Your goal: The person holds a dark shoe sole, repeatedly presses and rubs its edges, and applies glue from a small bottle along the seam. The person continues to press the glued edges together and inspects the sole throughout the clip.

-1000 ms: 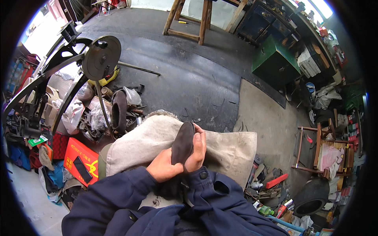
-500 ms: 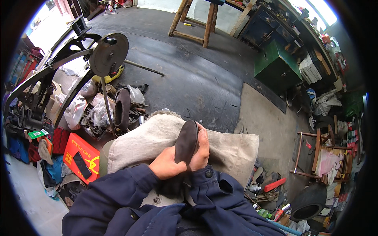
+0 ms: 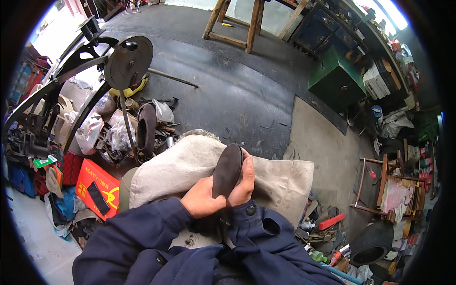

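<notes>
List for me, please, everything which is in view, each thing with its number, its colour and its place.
Shoe sole: 1, dark grey, centre
Heavy cloth: 1, beige, around the sole
Wheeled machine: 1, black and grey, upper left
Plastic bags: several, white or clear, left pile
Package: 1, red, lower left
Phone: 1, black, on the package
Stool: 1, brown wood, top, cut off
Box: 1, green, upper right
Chair frame: 1, brown, right
Tyre-like ring: 1, black, lower right
Bottle: 1, green, lower right
Small items: too jumbled to count, mixed colours, both sides
Sleeves: 2, navy, bottom
Left hand: 1, bare, gripping the sole's lower left
Right hand: 1, bare, fingers along the sole's right
</notes>
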{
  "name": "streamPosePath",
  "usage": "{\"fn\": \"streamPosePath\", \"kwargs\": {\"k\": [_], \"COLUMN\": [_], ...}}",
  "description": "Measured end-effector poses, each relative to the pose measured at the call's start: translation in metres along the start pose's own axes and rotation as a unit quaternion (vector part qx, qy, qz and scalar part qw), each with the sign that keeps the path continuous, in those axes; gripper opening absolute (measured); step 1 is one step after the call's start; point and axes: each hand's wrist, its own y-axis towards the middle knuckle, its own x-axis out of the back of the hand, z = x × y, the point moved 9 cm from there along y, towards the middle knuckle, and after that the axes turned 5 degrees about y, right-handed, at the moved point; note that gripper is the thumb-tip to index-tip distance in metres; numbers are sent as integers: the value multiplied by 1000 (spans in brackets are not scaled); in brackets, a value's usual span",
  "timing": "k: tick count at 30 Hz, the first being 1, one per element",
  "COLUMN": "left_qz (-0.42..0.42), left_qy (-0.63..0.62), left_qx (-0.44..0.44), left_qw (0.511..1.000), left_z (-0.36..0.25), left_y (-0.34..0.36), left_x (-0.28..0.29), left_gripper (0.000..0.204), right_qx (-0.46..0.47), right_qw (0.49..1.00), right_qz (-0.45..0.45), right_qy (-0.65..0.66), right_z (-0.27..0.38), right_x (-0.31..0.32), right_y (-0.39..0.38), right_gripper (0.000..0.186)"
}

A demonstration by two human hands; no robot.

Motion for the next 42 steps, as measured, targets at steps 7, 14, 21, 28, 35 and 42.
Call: {"fn": "streamPosePath", "kwargs": {"k": [7,14,21,28,35,42], "left_qz": [5,3,-1,25,28,29], "left_qy": [-17,27,-12,-43,-24,61], "left_qx": [-17,-36,-5,-7,-19,-15], "left_qw": [1000,999,1000,999,999,998], "left_z": [-1,-3,2,-2,-3,0], "left_y": [-4,0,-4,-5,-7,1], "left_x": [-1,-1,-1,-2,-5,-6], "left_gripper": [35,36,34,34,33,36], "right_qx": [-9,38,-31,-101,-45,2], "right_qw": [999,995,999,993,999,998], "right_qz": [8,-17,13,39,24,-17], "right_qy": [42,-86,21,40,11,-57], "right_z": [0,9,-2,0,1,-3], "right_x": [-1,-1,-5,-18,-8,11], "right_y": [-2,-6,-1,4,3,7], "right_gripper": [53,55,52,51,50,50]}}
